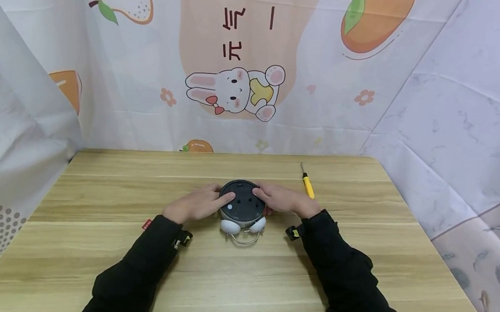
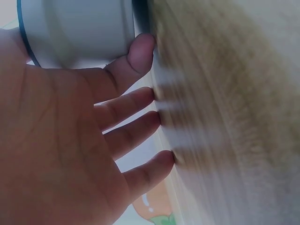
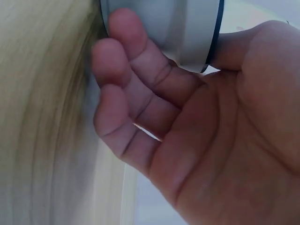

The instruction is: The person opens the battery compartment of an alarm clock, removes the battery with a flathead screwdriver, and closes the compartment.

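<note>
A twin-bell alarm clock (image 1: 243, 205) lies with its black back up, its two white bells and wire handle pointing toward the person. My left hand (image 1: 197, 203) grips its left side, thumb on the back. In the left wrist view the index finger curls at the clock's pale side wall (image 2: 79, 33), and the other fingertips reach the tabletop. From the opposite side my right hand (image 1: 284, 199) holds the clock, thumb on the back edge. In the right wrist view its curled fingers (image 3: 126, 33) lie against the side wall. The clock's face is hidden underneath.
A screwdriver (image 1: 307, 182) with a yellow and black handle lies behind the right hand on the wooden table (image 1: 240, 282). Printed curtains (image 1: 151, 70) hang along the table's back edge and both sides.
</note>
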Demonstrator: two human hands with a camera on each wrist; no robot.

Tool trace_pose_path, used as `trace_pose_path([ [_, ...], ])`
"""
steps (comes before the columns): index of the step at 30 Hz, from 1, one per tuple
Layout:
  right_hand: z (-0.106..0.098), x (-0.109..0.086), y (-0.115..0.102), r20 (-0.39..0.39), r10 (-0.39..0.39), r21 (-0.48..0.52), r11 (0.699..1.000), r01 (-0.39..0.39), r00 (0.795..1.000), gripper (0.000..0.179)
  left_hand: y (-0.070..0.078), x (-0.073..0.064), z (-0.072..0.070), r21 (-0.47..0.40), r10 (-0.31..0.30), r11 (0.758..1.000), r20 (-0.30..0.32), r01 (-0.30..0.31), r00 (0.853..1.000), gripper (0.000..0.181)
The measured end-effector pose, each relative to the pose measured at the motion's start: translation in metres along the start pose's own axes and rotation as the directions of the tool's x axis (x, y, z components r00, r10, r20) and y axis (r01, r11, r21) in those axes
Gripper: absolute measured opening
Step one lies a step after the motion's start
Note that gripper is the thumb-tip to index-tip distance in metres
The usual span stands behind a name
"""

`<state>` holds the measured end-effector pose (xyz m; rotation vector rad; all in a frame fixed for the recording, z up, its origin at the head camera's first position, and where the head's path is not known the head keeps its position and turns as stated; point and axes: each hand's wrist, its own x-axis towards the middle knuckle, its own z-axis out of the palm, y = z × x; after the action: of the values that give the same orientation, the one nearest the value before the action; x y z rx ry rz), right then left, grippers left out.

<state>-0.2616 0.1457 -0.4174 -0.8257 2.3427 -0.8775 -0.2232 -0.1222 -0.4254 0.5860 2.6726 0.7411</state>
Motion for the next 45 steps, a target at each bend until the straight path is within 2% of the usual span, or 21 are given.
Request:
trace_pose_path([
  [8,-0.003,-0.002,-0.004,-0.004,-0.02,0.036,0.999,0.02,1.0,0.045,0.002,-0.002,-0.005,0.018,0.036,0.999,-0.027,-0.035,0.999,0.074],
  [19,-0.004,-0.001,-0.004,-0.01,-0.004,0.037,0.999,0.004,1.0,0.047,0.002,-0.003,-0.006,0.023,0.053,0.998,-0.038,-0.053,0.998,0.071],
  [21,-0.004,-0.002,-0.004,-0.017,0.003,0.004,1.0,-0.002,1.0,0.047,0.002,-0.003,-0.006,0.038,0.067,0.997,-0.046,-0.066,0.997,0.068],
  [24,-0.006,-0.003,-0.005,-0.062,0.006,-0.098,0.995,-0.012,0.998,0.047,0.002,-0.001,-0.005,0.065,0.09,0.994,-0.068,-0.085,0.994,0.059],
  [27,-0.008,-0.004,-0.007,-0.122,-0.035,-0.184,0.983,0.012,0.992,0.044,0.001,0.0,-0.004,0.069,0.099,0.993,-0.082,-0.093,0.992,0.053],
  [29,-0.008,-0.005,-0.008,-0.149,-0.086,-0.204,0.977,0.054,0.985,0.041,0.002,0.0,-0.005,0.032,0.088,0.996,-0.083,-0.086,0.993,0.054],
  [31,-0.009,-0.005,-0.009,-0.165,-0.138,-0.213,0.972,0.102,0.977,0.04,0.003,-0.001,-0.005,-0.013,0.065,0.998,-0.087,-0.067,0.994,0.061],
  [35,-0.008,-0.005,-0.012,-0.172,-0.217,-0.237,0.956,0.173,0.961,0.042,0.006,-0.005,-0.009,-0.055,0.04,0.997,-0.118,-0.047,0.992,0.101],
  [39,-0.007,-0.004,-0.014,-0.167,-0.254,-0.264,0.943,0.205,0.953,0.042,0.01,-0.006,-0.011,-0.01,0.138,0.99,-0.128,-0.14,0.982,0.126],
  [42,-0.005,-0.004,-0.015,-0.161,-0.265,-0.28,0.936,0.213,0.951,0.043,0.013,-0.005,-0.009,0.007,0.212,0.977,-0.104,-0.212,0.972,0.132],
  [45,-0.003,-0.003,-0.014,-0.145,-0.263,-0.28,0.935,0.215,0.954,0.044,0.015,-0.005,-0.007,0.008,0.228,0.974,-0.08,-0.228,0.97,0.134],
])
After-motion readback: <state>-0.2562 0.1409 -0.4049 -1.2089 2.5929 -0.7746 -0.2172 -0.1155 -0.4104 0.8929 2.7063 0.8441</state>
